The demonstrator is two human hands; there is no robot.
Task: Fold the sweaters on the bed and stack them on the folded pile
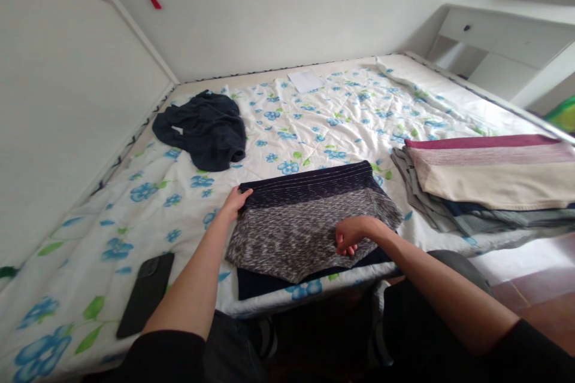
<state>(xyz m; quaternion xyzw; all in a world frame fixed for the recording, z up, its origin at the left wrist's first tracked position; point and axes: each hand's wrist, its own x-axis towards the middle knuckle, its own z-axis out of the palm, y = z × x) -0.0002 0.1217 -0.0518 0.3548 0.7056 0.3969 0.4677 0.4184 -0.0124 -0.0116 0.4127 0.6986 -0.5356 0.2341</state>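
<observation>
A knitted sweater (296, 233), grey-speckled with a navy striped band along its far side, lies folded at the bed's near edge. My left hand (236, 200) grips its far left corner, thumb on top and fingers tucked beneath. Over the lower right part of the knit, my right hand (353, 233) is curled closed, with its fingertips toward the fabric; no cloth shows pinched in them. Dark navy cloth (256, 284) sticks out from under the sweater at the near side.
A crumpled dark garment (209, 128) lies at the back left of the flowered bedsheet (269, 137). Folded clothes (494, 173) are stacked at the right. A black phone (146, 293) lies left of my forearm. White paper (306, 81) is near the wall, and a white cabinet (503, 66) stands beyond.
</observation>
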